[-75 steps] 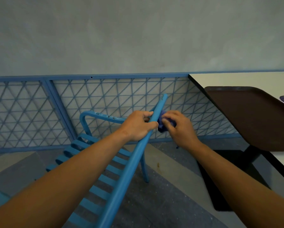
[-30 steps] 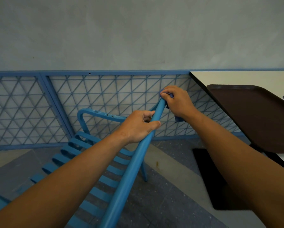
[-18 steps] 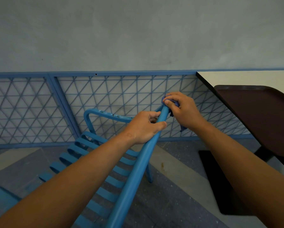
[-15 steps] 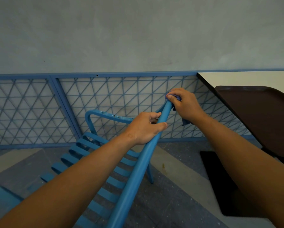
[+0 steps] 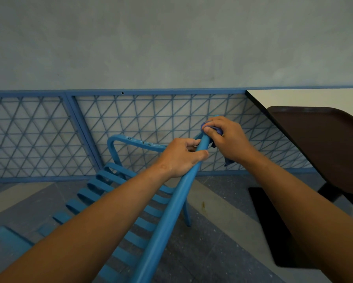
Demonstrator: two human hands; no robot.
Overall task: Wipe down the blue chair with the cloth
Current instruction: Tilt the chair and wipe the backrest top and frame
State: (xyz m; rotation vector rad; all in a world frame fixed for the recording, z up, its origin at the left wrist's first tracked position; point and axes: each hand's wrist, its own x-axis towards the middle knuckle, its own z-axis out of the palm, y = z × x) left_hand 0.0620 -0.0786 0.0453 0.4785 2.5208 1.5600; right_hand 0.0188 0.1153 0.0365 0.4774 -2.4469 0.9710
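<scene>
Nearest me, at about 6 o'clock, the blue chair [image 5: 167, 211] lies tipped over, one round tube of its frame running up from the bottom edge toward 1 o'clock, with the slatted seat spread out to the left of it over the grey speckled floor [image 5: 202, 252]. My left hand [image 5: 179, 160] is wrapped around that tube partway up, fingers curled closed over it and the thumb lying along its right side. Just beyond, at roughly 1 o'clock, my right hand [image 5: 226, 139] is closed on the upper end of the same tube with the cloth [image 5: 216, 132] bunched under the fingers; the cloth is purplish-blue, pressed against the tube, and a loose corner of it hangs down below my wrist. The two hands are near each other but not touching. To the left of my left hand the chair's curved arm loop stands out at about 11 o'clock. Off at 3 o'clock a dark brown tray [image 5: 324, 144] sits on a pale table [image 5: 306, 97], overhanging its near edge; the part of the tray I can see holds nothing. Behind everything runs a blue mesh railing [image 5: 49, 135], and above it a plain grey wall [image 5: 171, 41].
</scene>
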